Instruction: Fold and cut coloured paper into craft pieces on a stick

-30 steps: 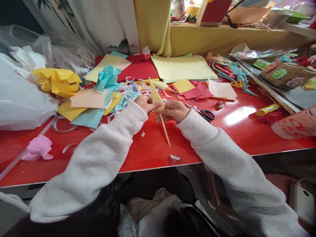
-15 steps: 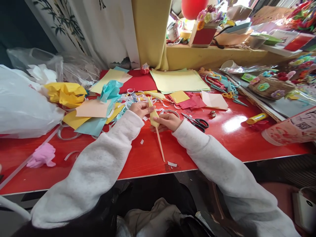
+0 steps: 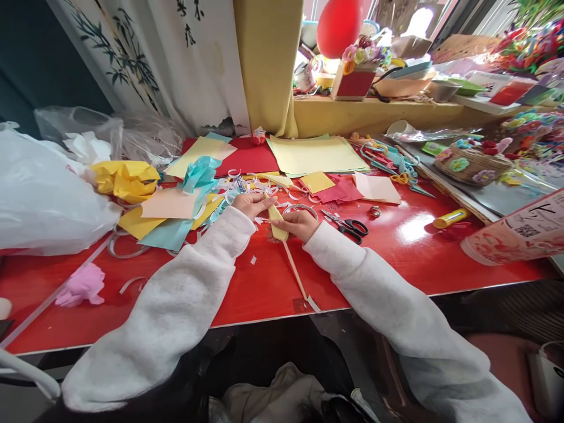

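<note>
Between my hands is a folded piece of pale yellow paper [image 3: 278,227], narrow and pointed at its upper end. From its lower end a thin pale stick [image 3: 295,270] slants down to the right, its tip near a small white paper scrap [image 3: 314,304] at the table's front edge. My left hand [image 3: 254,205] pinches the upper end of the yellow paper. Lower on its right side, my right hand [image 3: 296,225] grips it with the thumb on top; the other fingers are partly hidden behind the paper. Black-handled scissors [image 3: 352,228] lie to the right of my right hand, blades pointing up-left.
Paper strips and coloured sheets [image 3: 321,154] cover the back of the red table [image 3: 392,258]. A roll of tape [image 3: 301,210] lies behind my right hand. At the left are a white plastic bag [image 3: 53,200] and pink crumpled paper [image 3: 82,284]; a patterned cup [image 3: 515,229] leans at the right.
The stick's lower end has swung right and now meets the white scrap, which has turned. My hands keep hold of the yellow paper. The camera view has tilted slightly upward.
</note>
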`<state>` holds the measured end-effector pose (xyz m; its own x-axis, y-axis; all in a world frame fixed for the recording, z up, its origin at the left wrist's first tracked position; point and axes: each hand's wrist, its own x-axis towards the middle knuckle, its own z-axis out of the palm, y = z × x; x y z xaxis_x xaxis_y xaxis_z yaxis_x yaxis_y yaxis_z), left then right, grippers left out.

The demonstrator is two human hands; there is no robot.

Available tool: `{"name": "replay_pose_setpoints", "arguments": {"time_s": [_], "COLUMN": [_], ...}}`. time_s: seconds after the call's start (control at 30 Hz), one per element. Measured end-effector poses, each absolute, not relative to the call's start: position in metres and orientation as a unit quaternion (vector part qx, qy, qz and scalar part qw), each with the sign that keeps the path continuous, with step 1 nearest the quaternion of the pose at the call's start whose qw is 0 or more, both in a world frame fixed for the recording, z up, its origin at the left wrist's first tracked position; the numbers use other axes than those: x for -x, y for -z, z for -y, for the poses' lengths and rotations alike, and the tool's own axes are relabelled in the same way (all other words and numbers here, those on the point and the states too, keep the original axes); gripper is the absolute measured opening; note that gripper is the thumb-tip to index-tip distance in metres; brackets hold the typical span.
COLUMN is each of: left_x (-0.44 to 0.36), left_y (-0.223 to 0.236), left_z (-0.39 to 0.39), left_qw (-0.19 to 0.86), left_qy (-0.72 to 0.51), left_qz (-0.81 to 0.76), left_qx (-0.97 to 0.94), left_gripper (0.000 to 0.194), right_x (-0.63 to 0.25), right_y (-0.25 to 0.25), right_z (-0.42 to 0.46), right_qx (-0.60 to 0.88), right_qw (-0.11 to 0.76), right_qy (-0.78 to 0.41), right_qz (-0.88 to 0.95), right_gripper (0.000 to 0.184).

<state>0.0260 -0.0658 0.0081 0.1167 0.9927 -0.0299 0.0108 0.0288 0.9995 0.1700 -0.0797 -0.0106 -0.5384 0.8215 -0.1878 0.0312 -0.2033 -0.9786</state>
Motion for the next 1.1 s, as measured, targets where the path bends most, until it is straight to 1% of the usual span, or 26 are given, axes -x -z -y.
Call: {"name": "replay_pose_setpoints", "arguments": {"time_s": [0.1, 0.27, 0.33, 0.4, 0.47, 0.6, 0.7, 0.8, 0.87, 0.97, 1.03, 1.1], "left_x": [-0.026, -0.023, -0.024, -0.027, -0.028, -0.025, -0.023, -0.024, -0.025, -0.026, -0.025, -0.024], "left_y": [-0.008, -0.008, -0.008, -0.009, -0.01, -0.012, -0.013, -0.01, -0.007, -0.003, -0.002, -0.002], "left_z": [0.065, 0.062, 0.062, 0.063, 0.065, 0.066, 0.066, 0.067, 0.067, 0.067, 0.067, 0.068], "left_qw": [0.542, 0.505, 0.516, 0.539, 0.539, 0.451, 0.393, 0.41, 0.421, 0.393, 0.366, 0.361], "left_qy": [-0.464, -0.496, -0.502, -0.49, -0.485, -0.505, -0.492, -0.448, -0.411, -0.38, -0.376, -0.379], "left_qz": [-0.489, -0.502, -0.471, -0.424, -0.404, -0.494, -0.544, -0.524, -0.52, -0.546, -0.566, -0.569], "left_qx": [-0.502, -0.496, -0.51, -0.538, -0.557, -0.546, -0.555, -0.598, -0.62, -0.635, -0.636, -0.635], "left_gripper": [0.038, 0.04, 0.044, 0.049, 0.048, 0.041, 0.04, 0.039, 0.039, 0.038, 0.037, 0.038], "right_x": [-0.17, -0.171, -0.173, -0.175, -0.175, -0.171, -0.17, -0.173, -0.176, -0.176, -0.174, -0.173], "right_y": [0.009, 0.007, 0.008, 0.009, 0.006, -0.006, -0.012, -0.01, -0.006, 0.0, 0.001, 0.0], "right_z": [0.08, 0.078, 0.075, 0.074, 0.075, 0.082, 0.084, 0.082, 0.08, 0.078, 0.079, 0.079], "right_qx": [0.381, 0.38, 0.357, 0.324, 0.317, 0.383, 0.378, 0.389, 0.404, 0.41, 0.403, 0.395], "right_qw": [0.295, 0.319, 0.329, 0.316, 0.3, 0.324, 0.31, 0.304, 0.331, 0.365, 0.36, 0.343], "right_qy": [-0.67, -0.704, -0.723, -0.751, -0.758, -0.688, -0.683, -0.674, -0.645, -0.602, -0.612, -0.641], "right_qz": [0.565, 0.508, 0.492, 0.481, 0.485, 0.524, 0.542, 0.55, 0.559, 0.58, 0.578, 0.562], "right_gripper": [0.03, 0.022, 0.019, 0.018, 0.019, 0.024, 0.023, 0.023, 0.025, 0.028, 0.028, 0.026]}}
